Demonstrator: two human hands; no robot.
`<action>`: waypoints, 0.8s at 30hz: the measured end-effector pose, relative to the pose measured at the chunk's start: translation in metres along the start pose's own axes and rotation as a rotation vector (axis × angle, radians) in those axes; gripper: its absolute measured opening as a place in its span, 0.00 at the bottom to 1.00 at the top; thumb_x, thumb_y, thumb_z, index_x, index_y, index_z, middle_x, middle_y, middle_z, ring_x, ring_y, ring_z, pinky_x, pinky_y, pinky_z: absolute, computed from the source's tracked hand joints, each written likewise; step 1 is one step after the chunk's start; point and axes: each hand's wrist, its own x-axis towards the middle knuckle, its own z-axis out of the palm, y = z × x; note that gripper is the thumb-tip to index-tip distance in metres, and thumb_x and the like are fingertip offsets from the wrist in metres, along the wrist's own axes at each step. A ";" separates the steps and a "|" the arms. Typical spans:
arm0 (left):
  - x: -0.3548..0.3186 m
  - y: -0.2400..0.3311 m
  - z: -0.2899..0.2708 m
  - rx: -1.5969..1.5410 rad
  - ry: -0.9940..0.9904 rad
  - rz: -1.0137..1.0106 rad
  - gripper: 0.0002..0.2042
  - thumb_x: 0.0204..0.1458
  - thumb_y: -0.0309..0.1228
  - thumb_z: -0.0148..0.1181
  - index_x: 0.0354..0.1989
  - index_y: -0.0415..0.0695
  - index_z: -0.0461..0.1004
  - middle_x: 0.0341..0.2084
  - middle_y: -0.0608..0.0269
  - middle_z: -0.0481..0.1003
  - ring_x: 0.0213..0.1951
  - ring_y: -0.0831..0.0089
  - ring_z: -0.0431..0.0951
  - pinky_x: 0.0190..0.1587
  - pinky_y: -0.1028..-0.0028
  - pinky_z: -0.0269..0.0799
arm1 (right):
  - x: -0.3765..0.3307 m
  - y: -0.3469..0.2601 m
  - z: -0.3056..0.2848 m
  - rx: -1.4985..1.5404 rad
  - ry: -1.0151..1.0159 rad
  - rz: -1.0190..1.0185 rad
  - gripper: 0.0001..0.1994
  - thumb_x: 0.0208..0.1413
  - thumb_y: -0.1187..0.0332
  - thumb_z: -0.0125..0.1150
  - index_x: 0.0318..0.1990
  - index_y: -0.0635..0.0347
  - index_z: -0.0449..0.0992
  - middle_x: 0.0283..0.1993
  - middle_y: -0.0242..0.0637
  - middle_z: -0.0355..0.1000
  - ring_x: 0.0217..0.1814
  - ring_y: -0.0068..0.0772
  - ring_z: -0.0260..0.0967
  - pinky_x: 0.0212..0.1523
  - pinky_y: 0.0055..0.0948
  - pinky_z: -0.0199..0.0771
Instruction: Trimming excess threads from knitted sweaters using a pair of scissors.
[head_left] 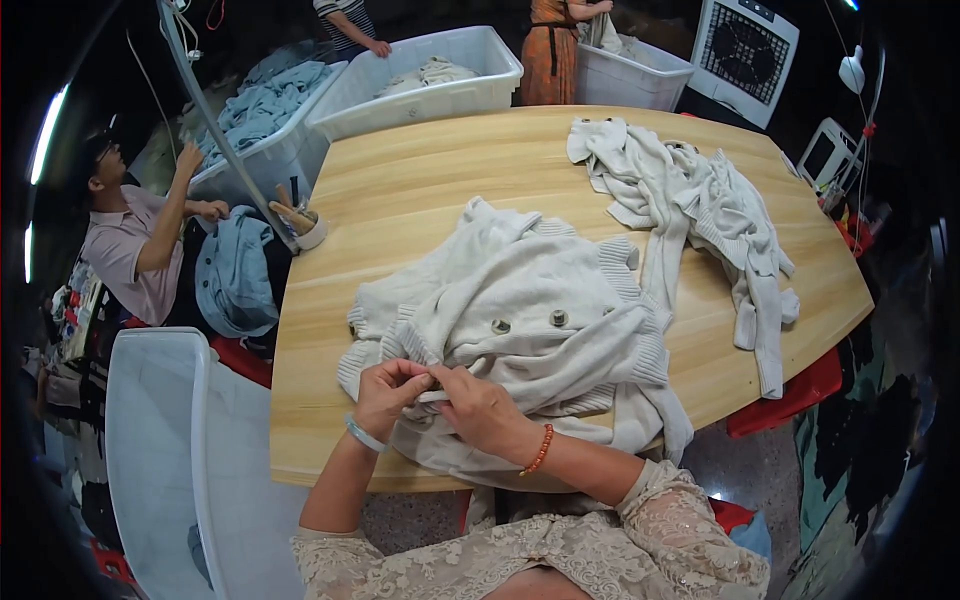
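Note:
A cream knitted cardigan with round buttons lies crumpled on the near part of a wooden table. Both my hands grip its near edge. My left hand, with a pale bracelet at the wrist, pinches a fold of the knit. My right hand, with an orange bead bracelet, holds the same fold right beside it, fingertips touching the left hand's.
A second heap of cream knitwear lies at the table's far right. White tubs with garments stand behind the table, another tub at my left. A person at the left handles blue clothing; two more stand at the back.

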 end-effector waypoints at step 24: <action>-0.007 -0.019 -0.009 0.559 -0.087 0.199 0.14 0.53 0.24 0.61 0.48 0.35 0.75 0.39 0.54 0.78 0.38 0.68 0.76 0.41 0.71 0.73 | 0.002 0.055 0.027 0.299 -0.044 -0.040 0.11 0.42 0.72 0.59 0.35 0.66 0.75 0.39 0.53 0.73 0.46 0.54 0.70 0.48 0.44 0.69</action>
